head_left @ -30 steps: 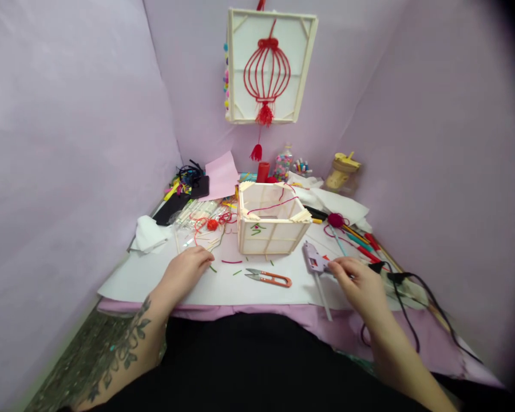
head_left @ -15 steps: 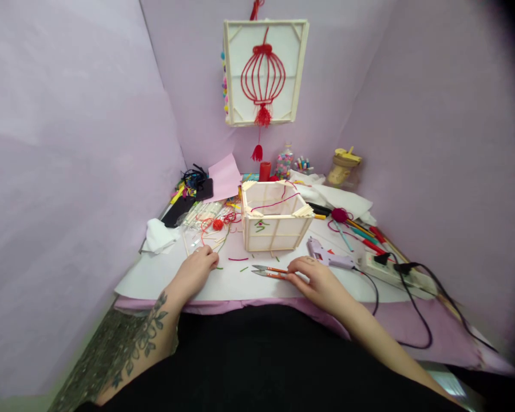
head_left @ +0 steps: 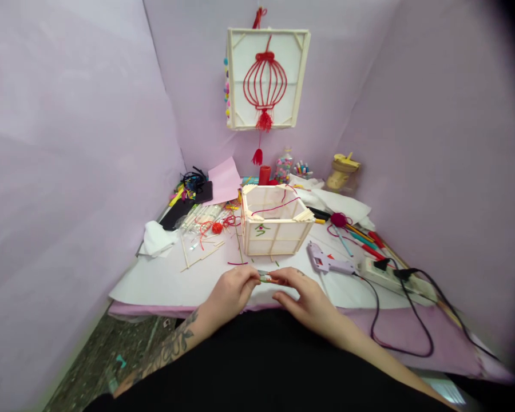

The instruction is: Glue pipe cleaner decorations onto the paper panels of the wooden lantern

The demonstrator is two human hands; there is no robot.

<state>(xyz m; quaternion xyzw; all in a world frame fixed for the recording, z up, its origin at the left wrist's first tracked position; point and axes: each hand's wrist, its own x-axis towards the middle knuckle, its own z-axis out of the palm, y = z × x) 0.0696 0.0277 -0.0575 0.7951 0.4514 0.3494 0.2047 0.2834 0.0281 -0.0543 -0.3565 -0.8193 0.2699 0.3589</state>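
In front of the box, my right hand [head_left: 304,292] holds a pair of orange-handled thread snips [head_left: 273,280], their blades pointing left. My left hand [head_left: 236,286] is closed in a pinch at the blade tips. A bit of green yarn [head_left: 264,280] shows between its fingertips and the blades. Just beyond both hands stands a white paper box frame [head_left: 278,237] made of sticks, open at the top. On its front panel is a small green yarn figure [head_left: 261,230] with a dark red spot. A dark red yarn piece [head_left: 237,263] lies by the box's front left corner.
A lilac glue gun [head_left: 328,262] and a power strip [head_left: 395,280] with black cords lie at right. Loose sticks [head_left: 201,256] and an orange yarn ball [head_left: 217,228] are at left. Above hangs a finished white box lantern [head_left: 264,80] with red tassels.
My left hand has moved right to meet the snips, and green yarn now shows at its fingertips. My right hand has drawn slightly toward me with the snips.
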